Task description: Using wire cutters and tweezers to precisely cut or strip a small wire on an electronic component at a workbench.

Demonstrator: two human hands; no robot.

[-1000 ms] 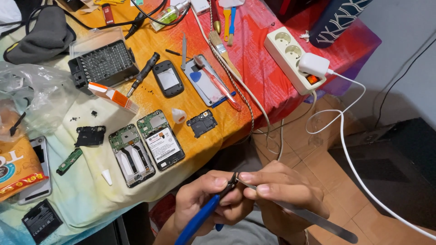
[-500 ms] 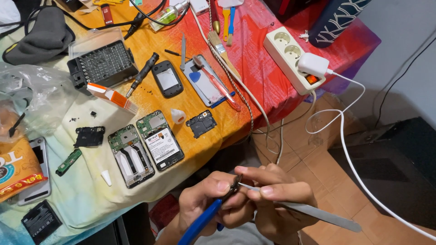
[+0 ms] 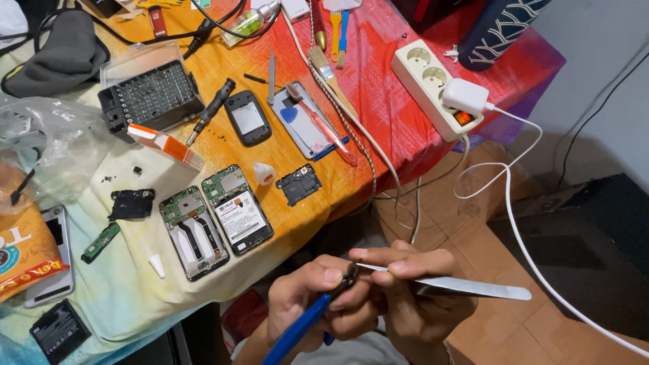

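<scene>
Low in the frame's centre, my left hand [image 3: 307,304] grips blue-handled cutters [image 3: 304,323]; my right hand [image 3: 412,297] pinches steel tweezers [image 3: 466,286]; tips meet on a tiny part too small to identify; next, I judge, a steady, careful squeeze.

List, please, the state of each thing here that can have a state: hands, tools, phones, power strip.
Left hand: closed on blue-handled pliers.
Right hand: pinching metal tweezers.
Pliers: tip meets the tweezers' tip.
Two phones: opened, backs off, flat on the table.
Bit case: lid open.
Power strip: switch lit, white charger plugged in.
Screwdriver: lying loose.
</scene>
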